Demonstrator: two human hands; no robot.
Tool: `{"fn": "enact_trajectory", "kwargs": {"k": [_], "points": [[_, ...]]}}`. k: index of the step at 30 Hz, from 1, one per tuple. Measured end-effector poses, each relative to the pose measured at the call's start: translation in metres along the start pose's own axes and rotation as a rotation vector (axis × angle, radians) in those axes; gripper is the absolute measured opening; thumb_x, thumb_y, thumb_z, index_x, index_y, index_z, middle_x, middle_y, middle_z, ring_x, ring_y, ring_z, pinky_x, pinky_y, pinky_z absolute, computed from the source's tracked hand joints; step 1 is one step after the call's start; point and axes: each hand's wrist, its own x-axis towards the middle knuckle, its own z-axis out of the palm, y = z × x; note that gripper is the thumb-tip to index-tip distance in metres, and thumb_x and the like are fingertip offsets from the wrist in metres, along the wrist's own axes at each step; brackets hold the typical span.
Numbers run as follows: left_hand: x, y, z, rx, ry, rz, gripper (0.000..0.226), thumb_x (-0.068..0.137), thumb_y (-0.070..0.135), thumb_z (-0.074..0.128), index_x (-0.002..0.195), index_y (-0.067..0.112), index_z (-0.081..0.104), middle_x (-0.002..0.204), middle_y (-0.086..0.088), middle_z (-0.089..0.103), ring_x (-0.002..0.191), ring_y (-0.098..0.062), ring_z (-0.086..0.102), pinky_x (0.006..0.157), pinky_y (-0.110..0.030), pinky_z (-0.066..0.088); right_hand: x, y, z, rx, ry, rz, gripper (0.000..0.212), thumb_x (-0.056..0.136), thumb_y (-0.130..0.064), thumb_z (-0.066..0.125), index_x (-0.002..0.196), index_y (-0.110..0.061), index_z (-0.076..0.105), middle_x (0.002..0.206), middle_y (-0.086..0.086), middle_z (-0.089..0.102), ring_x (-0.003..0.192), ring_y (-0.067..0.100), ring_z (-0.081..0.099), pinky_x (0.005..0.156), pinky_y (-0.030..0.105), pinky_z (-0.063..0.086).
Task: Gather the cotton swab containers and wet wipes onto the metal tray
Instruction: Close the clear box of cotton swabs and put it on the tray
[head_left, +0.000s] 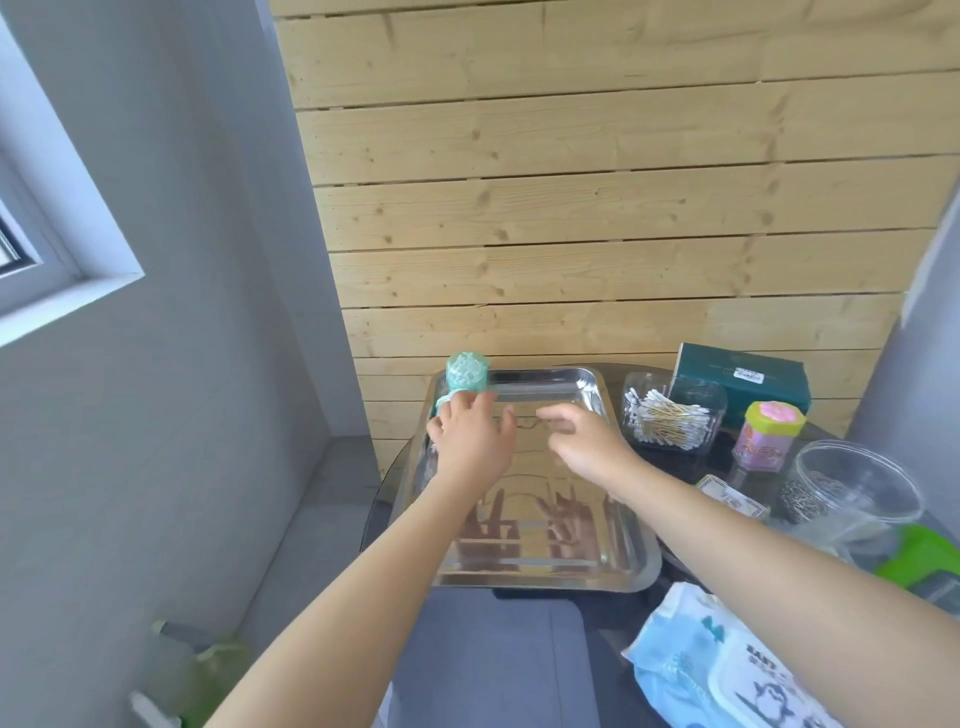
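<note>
A shiny metal tray (597, 415) lies on the dark table in front of me. A green, textured cotton swab container (466, 375) stands upright in the tray's far left corner. My left hand (470, 441) reaches to it with straight fingers, fingertips against its lower part. My right hand (582, 441) hovers over the middle of the tray, fingers loosely curled and holding nothing. Right of the tray stand a clear container of cotton swabs (670, 415) and a pink container with a yellow-green lid (766, 436). A blue pack of wet wipes (711, 670) lies at the near right.
A teal box (743, 379) stands at the back right against the wooden slat wall. A clear plastic bowl (857, 488), a small card (732, 501) and a green object (922, 558) crowd the table's right side. A grey wall is close on the left.
</note>
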Motion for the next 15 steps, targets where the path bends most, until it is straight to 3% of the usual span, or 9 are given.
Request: {"fn": "enact_trajectory", "kwargs": {"k": [2,6,11,15], "points": [[-0.007,0.016,0.003,-0.067,-0.029,0.033,0.042,0.098,0.035,0.037,0.135,0.019,0.048,0.142,-0.009,0.042,0.133,-0.028,0.032,0.110,-0.043,0.017,-0.013,0.006,-0.017,-0.031,0.063,-0.034,0.044,0.091,-0.008,0.041,0.132,-0.023,0.051,0.139,0.001,0.049,0.094,0.019,0.062,0.059,0.018,0.044],[-0.014,0.054,0.019,-0.174,-0.149,0.073,0.043,0.098,0.034,0.035,0.136,0.019,0.047,0.142,-0.007,0.044,0.132,-0.027,0.038,0.111,-0.045,0.018,-0.027,0.024,-0.051,-0.100,0.245,-0.037,0.041,0.089,-0.005,0.046,0.130,-0.011,0.053,0.134,0.008,0.055,0.118,0.023,0.054,0.092,0.028,0.042],[-0.008,0.097,0.046,-0.290,-0.247,0.073,0.045,0.098,0.033,0.034,0.139,0.017,0.042,0.144,-0.008,0.043,0.132,-0.027,0.040,0.112,-0.043,0.026,-0.020,0.049,-0.091,-0.141,0.287,0.134,0.054,0.089,-0.011,0.049,0.142,-0.009,0.037,0.144,0.015,0.032,0.121,0.029,0.049,0.081,0.022,0.034],[0.005,0.114,0.067,-0.432,-0.343,0.076,0.060,0.098,0.028,0.041,0.151,0.015,0.017,0.158,-0.007,0.022,0.145,-0.025,0.024,0.116,-0.038,0.023,-0.011,0.061,-0.100,-0.172,0.288,0.163,0.054,0.089,-0.013,0.050,0.141,-0.007,0.034,0.146,0.014,0.028,0.128,0.029,0.042,0.096,0.029,0.035]]}}
